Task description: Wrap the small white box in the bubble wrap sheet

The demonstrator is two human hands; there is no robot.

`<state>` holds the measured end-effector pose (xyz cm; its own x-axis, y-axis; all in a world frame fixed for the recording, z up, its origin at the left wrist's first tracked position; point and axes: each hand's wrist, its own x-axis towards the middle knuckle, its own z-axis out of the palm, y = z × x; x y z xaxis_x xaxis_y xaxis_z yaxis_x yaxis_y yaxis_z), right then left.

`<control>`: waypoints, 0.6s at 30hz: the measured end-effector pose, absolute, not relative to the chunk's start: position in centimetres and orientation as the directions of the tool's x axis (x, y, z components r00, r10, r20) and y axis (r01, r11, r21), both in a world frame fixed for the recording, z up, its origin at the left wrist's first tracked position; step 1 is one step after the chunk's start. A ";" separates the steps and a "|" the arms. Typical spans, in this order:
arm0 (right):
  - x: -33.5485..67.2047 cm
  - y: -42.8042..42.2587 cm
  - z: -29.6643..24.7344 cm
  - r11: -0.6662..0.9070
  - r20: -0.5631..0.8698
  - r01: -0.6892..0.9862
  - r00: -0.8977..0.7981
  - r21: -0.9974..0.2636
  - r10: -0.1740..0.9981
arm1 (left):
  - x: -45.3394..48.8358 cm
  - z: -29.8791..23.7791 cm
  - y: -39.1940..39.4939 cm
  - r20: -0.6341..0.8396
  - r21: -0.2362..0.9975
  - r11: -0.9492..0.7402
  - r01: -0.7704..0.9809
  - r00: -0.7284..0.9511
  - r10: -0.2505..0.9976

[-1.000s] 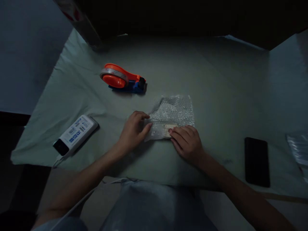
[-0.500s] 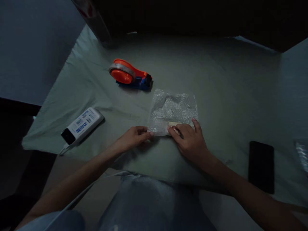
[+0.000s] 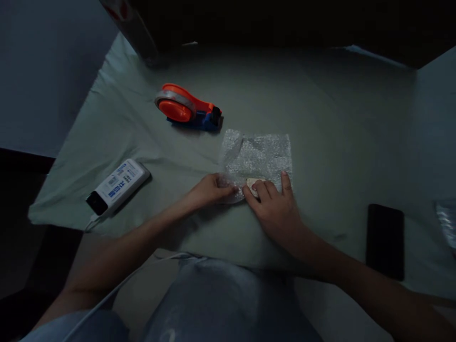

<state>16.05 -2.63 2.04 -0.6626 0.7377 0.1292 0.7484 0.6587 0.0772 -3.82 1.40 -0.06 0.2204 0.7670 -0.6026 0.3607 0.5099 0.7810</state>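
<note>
A sheet of clear bubble wrap [image 3: 263,152] lies on the cloth-covered table. On its near part rests a small flat cream-coloured item [image 3: 251,182], partly covered by my right hand [image 3: 274,204], whose fingertips press it down and whose index finger stretches onto the wrap. What the item is, I cannot make out. My left hand [image 3: 213,190] pinches the near left corner of the bubble wrap between thumb and fingers, and that corner curls up a little.
An orange and blue tape dispenser [image 3: 190,109] with a roll of tape stands beyond the wrap. A white power bank [image 3: 119,185] with a cable lies at the left. At the right is a black phone-like slab [image 3: 385,242], with shiny plastic [image 3: 447,221] beyond it.
My left hand has moved slightly up and right, bringing the wrap's near left corner inward. The right hand's fingers have spread flatter over the cream item. The whole view has shifted a little.
</note>
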 end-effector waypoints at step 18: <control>18.5 -2.8 1.7 0.697 0.324 0.694 -0.627 -0.180 0.709 | -0.6 0.8 -0.4 0.168 0.809 -0.382 0.446 0.448 0.878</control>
